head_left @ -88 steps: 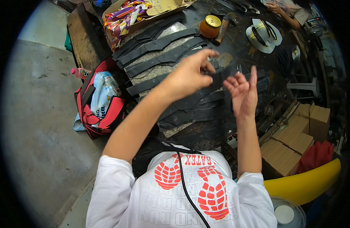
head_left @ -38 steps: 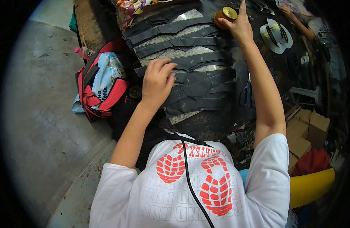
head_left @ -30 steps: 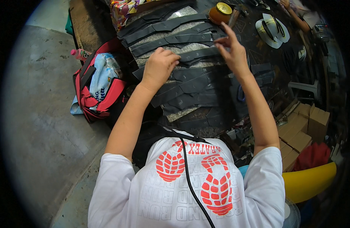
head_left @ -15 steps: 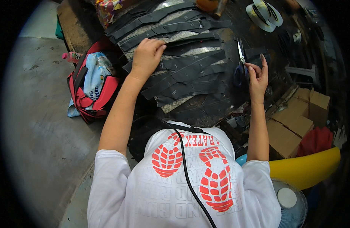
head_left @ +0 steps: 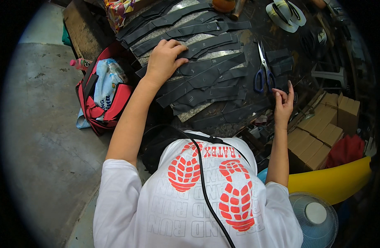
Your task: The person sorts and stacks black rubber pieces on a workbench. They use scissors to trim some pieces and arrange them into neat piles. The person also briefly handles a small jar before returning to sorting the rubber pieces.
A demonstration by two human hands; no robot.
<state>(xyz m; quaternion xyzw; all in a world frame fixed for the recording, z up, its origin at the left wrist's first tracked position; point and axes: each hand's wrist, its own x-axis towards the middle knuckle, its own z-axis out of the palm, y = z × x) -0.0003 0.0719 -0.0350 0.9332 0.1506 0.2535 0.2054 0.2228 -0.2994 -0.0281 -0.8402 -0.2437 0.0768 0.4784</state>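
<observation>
Your left hand [head_left: 164, 59] lies palm down on the dark rubber strips [head_left: 198, 70], its fingers [head_left: 176, 48] curled together and pressing the top of the pile. The strips lie in overlapping rows across the left and middle part of the desk [head_left: 243, 39], running from its far edge toward the near edge in front of you.

Your right hand [head_left: 283, 103] is raised near the right near edge of the desk, holding nothing; its fingers [head_left: 290, 87] are loosely apart and point up. Just beyond it a pair of scissors [head_left: 263, 71] with blue handles lies on the desk, blades closed and pointing to the far edge, clear of your hand.

A pair of white sandals [head_left: 285, 13] rests at the far right corner. On the floor to the left of the desk sits an open red bag [head_left: 100, 97]. To the right stand brown cardboard boxes [head_left: 322, 134], with a fan [head_left: 317, 214] nearer to you.
</observation>
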